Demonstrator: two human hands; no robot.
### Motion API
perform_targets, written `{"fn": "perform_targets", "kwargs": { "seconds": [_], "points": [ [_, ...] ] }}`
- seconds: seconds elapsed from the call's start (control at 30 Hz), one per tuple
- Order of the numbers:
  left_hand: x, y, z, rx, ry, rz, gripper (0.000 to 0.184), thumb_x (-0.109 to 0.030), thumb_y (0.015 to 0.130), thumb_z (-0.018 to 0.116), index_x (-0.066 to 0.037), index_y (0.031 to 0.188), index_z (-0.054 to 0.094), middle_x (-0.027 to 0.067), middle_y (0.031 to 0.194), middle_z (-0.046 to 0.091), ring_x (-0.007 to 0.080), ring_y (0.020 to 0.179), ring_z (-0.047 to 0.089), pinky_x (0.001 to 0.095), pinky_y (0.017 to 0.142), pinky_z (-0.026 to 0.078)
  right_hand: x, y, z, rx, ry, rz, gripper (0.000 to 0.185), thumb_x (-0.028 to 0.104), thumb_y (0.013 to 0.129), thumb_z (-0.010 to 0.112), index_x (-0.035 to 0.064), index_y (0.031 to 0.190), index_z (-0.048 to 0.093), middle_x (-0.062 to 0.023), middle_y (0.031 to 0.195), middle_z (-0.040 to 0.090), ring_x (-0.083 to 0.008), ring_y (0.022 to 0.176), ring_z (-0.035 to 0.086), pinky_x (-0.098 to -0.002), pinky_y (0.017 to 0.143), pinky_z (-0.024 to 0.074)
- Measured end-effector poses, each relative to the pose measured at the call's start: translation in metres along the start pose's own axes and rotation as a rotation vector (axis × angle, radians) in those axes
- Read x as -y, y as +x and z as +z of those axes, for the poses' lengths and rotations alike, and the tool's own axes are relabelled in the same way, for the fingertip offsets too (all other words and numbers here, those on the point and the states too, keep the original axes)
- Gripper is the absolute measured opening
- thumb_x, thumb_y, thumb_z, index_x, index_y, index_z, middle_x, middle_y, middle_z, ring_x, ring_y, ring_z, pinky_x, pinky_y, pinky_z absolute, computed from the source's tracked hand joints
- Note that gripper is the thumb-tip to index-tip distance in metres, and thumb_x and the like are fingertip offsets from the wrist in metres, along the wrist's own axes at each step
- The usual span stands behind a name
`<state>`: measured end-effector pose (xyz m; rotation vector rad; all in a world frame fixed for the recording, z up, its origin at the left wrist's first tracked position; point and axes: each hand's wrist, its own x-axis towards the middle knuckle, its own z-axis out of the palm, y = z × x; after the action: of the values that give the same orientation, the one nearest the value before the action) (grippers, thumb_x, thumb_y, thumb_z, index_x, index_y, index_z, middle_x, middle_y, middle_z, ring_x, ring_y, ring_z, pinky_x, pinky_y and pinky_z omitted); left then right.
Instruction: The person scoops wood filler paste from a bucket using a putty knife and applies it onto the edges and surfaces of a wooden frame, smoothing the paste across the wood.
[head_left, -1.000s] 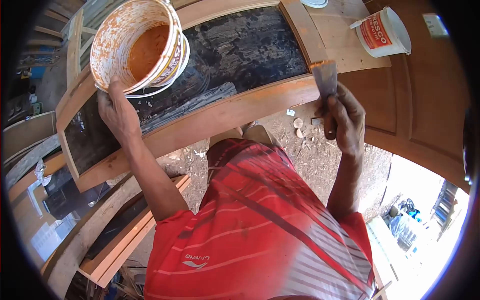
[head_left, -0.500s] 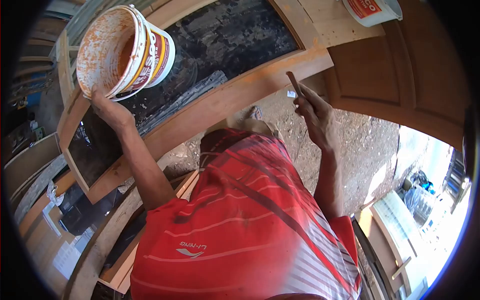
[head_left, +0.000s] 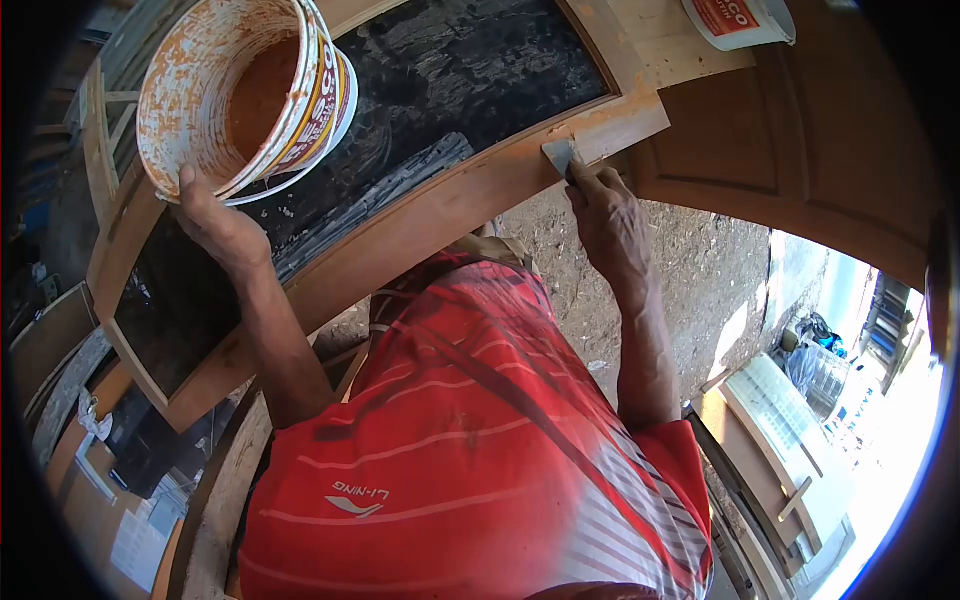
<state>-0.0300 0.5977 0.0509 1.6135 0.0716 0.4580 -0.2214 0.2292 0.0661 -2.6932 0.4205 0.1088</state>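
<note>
Change: since half a second earlier, your scraper [head_left: 557, 155] had turned from edge-on to flat, its blade now at the orange-smeared rail of the wooden frame [head_left: 455, 215]; more orange filler [head_left: 262, 100] showed inside the bucket [head_left: 335, 115]
Scraper: its blade stuck out beyond your right hand [head_left: 615, 230], whose fingers were closed around the handle
Bucket: it hung tilted over the dark panel [head_left: 470, 75], your left hand [head_left: 228, 235] gripping its near rim, thumb visible, other fingers hidden
</note>
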Motion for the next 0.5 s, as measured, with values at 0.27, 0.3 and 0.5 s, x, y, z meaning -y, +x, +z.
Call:
{"fn": "perform_targets", "kwargs": {
  "seconds": [0.27,0.3,0.5],
  "points": [
    [0.002,0.003,-0.002,0.068,0.007,0.071,0.067,-0.039,0.110,0.048,0.017,0.147,0.047,0.0304,0.148,0.055,0.0384,0.135,0.060,0.0505,0.120,0.044,-0.003,0.019,-0.011,0.023,-0.032,0.007,0.023,0.020,0.107,0.065,0.0092,0.127,0.070,-0.0228,0.102,0.068,-0.0458,0.096,0.070,-0.0553,0.082,0.0537],
    [0.002,0.003,-0.002,0.074,0.002,0.070,0.069,-0.039,0.110,0.048,0.017,0.150,0.045,0.0304,0.151,0.053,0.0384,0.137,0.059,0.0502,0.121,0.044,-0.001,0.018,-0.014,0.049,-0.041,0.004,0.024,0.020,0.107,0.065,0.0096,0.128,0.070,-0.0229,0.103,0.068,-0.0458,0.096,0.070,-0.0552,0.082,0.0539],
    [-0.004,0.001,0.006,0.040,-0.075,0.020,0.069,-0.039,0.110,0.048,0.016,0.152,0.045,0.0298,0.153,0.052,0.0383,0.140,0.057,0.0498,0.123,0.042,0.030,-0.002,0.003,-0.038,0.062,0.043,0.033,0.021,0.106,0.067,0.0140,0.139,0.069,-0.0209,0.107,0.070,-0.0445,0.098,0.072,-0.0548,0.082,0.0562]
  ]
}}
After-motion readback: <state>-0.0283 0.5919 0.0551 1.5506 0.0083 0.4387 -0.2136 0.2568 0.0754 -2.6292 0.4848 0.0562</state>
